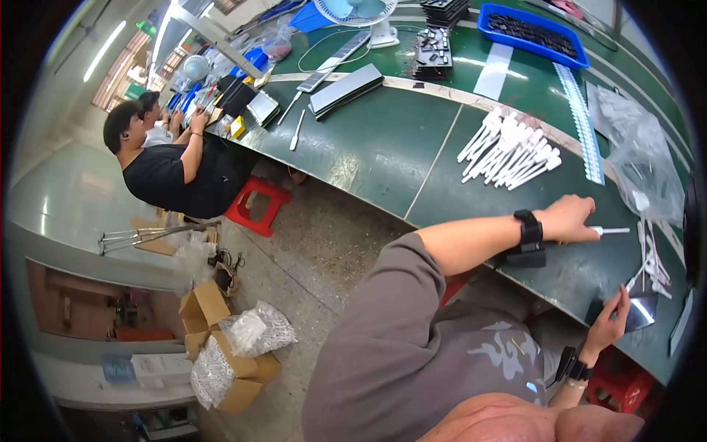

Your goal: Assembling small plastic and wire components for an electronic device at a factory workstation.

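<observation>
My left hand reaches over the green table with its fingers closed around a slim white stick-shaped piece, whose end pokes out past the fingertips. Nearer the table's front edge, my right hand has its fingers drawn together; what they grip is too small to make out. Beside those fingers is a dark glossy panel with a bright reflection. Just beyond lies a small bunch of thin white pieces. A larger heap of white sticks with wider ends is spread farther off, left of my left hand.
A clear plastic bag and a pale notched strip lie at the right. Farther back are a blue tray of dark parts, stacked dark pieces, a fan and long grey bars. Two people sit at far left near a red stool.
</observation>
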`<action>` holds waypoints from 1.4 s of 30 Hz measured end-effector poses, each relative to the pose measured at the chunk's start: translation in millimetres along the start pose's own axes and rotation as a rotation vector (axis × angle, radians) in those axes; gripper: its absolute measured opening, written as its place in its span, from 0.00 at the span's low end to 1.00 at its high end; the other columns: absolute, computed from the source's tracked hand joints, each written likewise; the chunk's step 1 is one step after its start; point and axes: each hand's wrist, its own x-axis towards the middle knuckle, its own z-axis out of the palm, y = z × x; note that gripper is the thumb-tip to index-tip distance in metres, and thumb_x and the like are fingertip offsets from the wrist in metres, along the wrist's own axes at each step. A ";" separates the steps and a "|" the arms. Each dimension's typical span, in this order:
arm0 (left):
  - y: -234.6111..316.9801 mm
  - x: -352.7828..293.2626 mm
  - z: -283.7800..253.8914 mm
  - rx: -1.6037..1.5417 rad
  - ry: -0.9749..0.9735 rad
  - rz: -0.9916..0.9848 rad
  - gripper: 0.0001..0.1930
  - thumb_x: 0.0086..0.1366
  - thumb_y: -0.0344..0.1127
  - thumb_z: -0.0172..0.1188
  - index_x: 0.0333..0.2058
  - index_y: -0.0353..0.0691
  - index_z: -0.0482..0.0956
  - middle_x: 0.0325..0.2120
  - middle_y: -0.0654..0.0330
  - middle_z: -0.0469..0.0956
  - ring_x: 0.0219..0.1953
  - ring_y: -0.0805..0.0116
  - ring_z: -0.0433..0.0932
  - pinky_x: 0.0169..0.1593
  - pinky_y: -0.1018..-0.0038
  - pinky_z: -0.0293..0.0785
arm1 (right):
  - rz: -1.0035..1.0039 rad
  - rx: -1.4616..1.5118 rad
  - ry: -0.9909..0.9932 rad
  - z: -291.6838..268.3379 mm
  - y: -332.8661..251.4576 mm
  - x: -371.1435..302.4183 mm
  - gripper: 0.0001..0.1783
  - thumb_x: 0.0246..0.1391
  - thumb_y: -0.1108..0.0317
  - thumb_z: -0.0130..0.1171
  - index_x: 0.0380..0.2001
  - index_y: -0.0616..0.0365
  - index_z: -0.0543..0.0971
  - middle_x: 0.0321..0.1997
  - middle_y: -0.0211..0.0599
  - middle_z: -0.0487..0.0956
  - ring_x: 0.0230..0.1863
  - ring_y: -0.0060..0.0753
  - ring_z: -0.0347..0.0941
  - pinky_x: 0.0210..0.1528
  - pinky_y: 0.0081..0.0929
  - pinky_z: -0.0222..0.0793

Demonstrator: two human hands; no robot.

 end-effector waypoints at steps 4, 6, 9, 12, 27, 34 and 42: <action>10.1 -35.3 -115.9 0.319 0.399 -0.043 0.31 0.57 0.52 0.67 0.51 0.33 0.74 0.18 0.54 0.79 0.24 0.55 0.81 0.34 0.62 0.77 | -0.159 0.140 -0.081 71.4 -82.4 41.0 0.14 0.66 0.74 0.53 0.52 0.62 0.78 0.34 0.30 0.77 0.29 0.20 0.68 0.36 0.19 0.68; 18.6 -41.6 -167.1 0.319 0.474 -0.093 0.30 0.57 0.52 0.66 0.50 0.34 0.75 0.19 0.54 0.80 0.25 0.55 0.81 0.34 0.61 0.76 | -0.225 0.230 -0.119 106.2 -108.7 69.9 0.14 0.66 0.74 0.53 0.52 0.62 0.78 0.34 0.30 0.77 0.29 0.20 0.68 0.36 0.19 0.68; 25.7 -34.2 -217.2 0.268 0.545 -0.164 0.28 0.57 0.53 0.66 0.47 0.35 0.77 0.21 0.55 0.81 0.29 0.55 0.82 0.36 0.59 0.76 | -0.292 0.343 -0.165 152.4 -132.9 119.3 0.14 0.66 0.74 0.53 0.52 0.63 0.78 0.33 0.31 0.77 0.29 0.21 0.68 0.36 0.18 0.68; 19.5 -15.0 -225.4 0.290 0.539 -0.204 0.24 0.57 0.52 0.67 0.44 0.38 0.80 0.23 0.55 0.81 0.29 0.53 0.82 0.35 0.60 0.76 | -0.328 0.333 -0.174 168.0 -138.3 146.7 0.14 0.66 0.75 0.53 0.52 0.64 0.79 0.33 0.31 0.77 0.29 0.21 0.68 0.34 0.19 0.68; 5.4 81.0 -272.7 0.932 0.977 0.079 0.10 0.62 0.36 0.66 0.39 0.37 0.82 0.34 0.58 0.81 0.35 0.62 0.79 0.38 0.71 0.75 | -0.631 0.520 -0.294 266.9 -116.5 304.6 0.10 0.53 0.80 0.60 0.39 0.59 0.83 0.22 0.34 0.74 0.23 0.29 0.70 0.26 0.24 0.63; -49.4 207.5 -159.9 0.933 0.434 -0.012 0.09 0.58 0.36 0.69 0.34 0.39 0.83 0.31 0.59 0.81 0.37 0.60 0.78 0.40 0.68 0.75 | -0.348 0.442 -0.364 228.9 -34.5 331.7 0.10 0.55 0.79 0.59 0.40 0.61 0.82 0.25 0.33 0.77 0.25 0.25 0.73 0.29 0.22 0.66; -56.3 236.7 -146.5 0.577 0.518 -0.054 0.11 0.53 0.30 0.71 0.36 0.38 0.82 0.33 0.60 0.81 0.32 0.62 0.80 0.34 0.70 0.76 | 0.193 0.954 -0.760 234.7 -50.1 356.5 0.13 0.65 0.73 0.52 0.50 0.64 0.78 0.41 0.34 0.81 0.40 0.22 0.77 0.44 0.21 0.73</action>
